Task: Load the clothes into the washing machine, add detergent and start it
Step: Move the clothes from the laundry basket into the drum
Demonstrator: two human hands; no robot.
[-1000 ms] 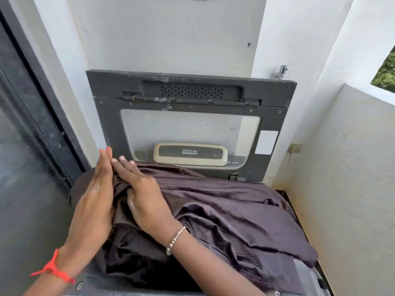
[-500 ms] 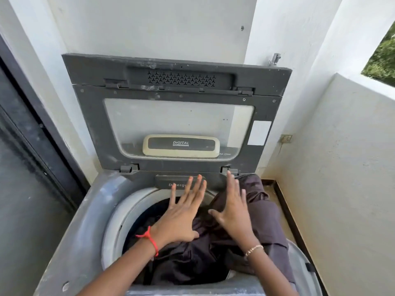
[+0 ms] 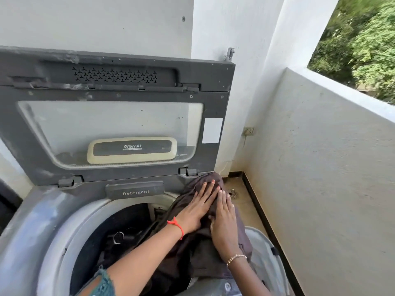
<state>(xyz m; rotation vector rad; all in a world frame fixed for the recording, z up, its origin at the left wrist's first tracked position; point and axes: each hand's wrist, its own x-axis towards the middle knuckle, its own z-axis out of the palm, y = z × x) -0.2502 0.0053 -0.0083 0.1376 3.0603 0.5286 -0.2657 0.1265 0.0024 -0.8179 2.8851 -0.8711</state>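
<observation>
White balcony walls (image 3: 310,167) enclosed the top-loading washing machine (image 3: 32,221), whose grey lid (image 3: 115,116) stood upright against the back wall. Below the lid's hinge sat the drawer marked Detergent (image 3: 134,191), pushed in. A dark brown garment (image 3: 192,248) lay draped over the right rim of the machine's round drum opening (image 3: 119,212), part of it hanging inside and part bunched toward the machine's back right corner. Both hands lay flat on that bunched cloth, side by side and touching: the left hand (image 3: 195,207), with a red thread at the wrist, and the right hand (image 3: 224,218), with a thin bracelet. Their fingers were extended and close together, pressing down rather than gripping anything.
</observation>
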